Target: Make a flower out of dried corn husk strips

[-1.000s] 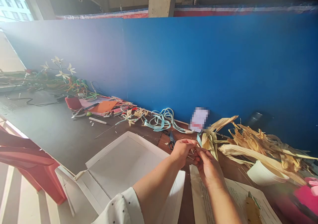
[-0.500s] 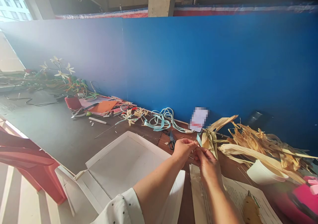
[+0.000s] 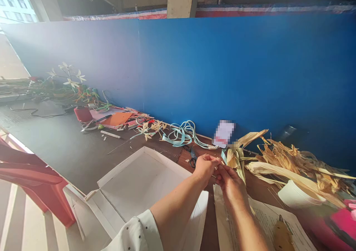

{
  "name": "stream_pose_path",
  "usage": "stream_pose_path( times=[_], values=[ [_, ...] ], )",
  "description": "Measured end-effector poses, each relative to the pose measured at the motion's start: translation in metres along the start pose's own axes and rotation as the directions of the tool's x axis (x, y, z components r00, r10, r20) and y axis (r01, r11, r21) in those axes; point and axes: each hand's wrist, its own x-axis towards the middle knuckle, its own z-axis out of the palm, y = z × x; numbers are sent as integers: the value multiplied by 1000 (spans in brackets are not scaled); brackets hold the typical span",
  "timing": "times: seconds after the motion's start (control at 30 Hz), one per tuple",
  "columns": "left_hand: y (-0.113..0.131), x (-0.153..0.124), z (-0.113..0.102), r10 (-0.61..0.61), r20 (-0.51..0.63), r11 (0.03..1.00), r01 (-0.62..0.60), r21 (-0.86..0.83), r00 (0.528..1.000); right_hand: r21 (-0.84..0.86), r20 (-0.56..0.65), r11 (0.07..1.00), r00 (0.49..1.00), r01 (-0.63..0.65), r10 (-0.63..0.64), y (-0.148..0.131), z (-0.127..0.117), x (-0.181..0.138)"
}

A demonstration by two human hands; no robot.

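My left hand (image 3: 206, 168) and my right hand (image 3: 229, 178) meet over the table, their fingertips pinched close together. Between them is something small and thin that the fingers mostly cover; its kind cannot be made out. Just behind my right hand lie dried corn husks (image 3: 236, 160), with a pale blue ribbon end (image 3: 224, 155) beside them. Black scissors (image 3: 192, 157) rest to the left of my left hand. Under my right forearm are printed sheets of paper (image 3: 267, 217).
A white open box (image 3: 125, 177) lies left of my forearms. Behind it are husk flowers on a wire (image 3: 146, 129) and pale blue cords (image 3: 183, 132). On the right stand a white cup (image 3: 297, 194) and a husk pile (image 3: 300, 162). A blue partition (image 3: 236, 69) borders the table.
The whole view has shifted very slightly. Both hands stay pinched together at nearly the same spot, with only small finger movement.
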Motion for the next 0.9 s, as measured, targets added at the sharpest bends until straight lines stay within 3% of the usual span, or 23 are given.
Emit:
stream_pose_path(
  times=[0.23,0.47,0.63,0.9],
  values=[
    [0,-4,2,-24,-18,1000,24,4,1000,28,-21,1000,1000,9,-8,5,0,2],
    [-3,-1,0,116,-6,961,-111,255,993,33,-37,999,999,30,-29,8,-3,4],
    [-3,2,-4,285,-57,904,-248,347,957,13,5,1000,1000,25,-25,7,0,1],
    [3,3,-1,78,-71,990,-69,124,994,-15,26,1000,1000,-13,14,3,4,-2]
  ],
)
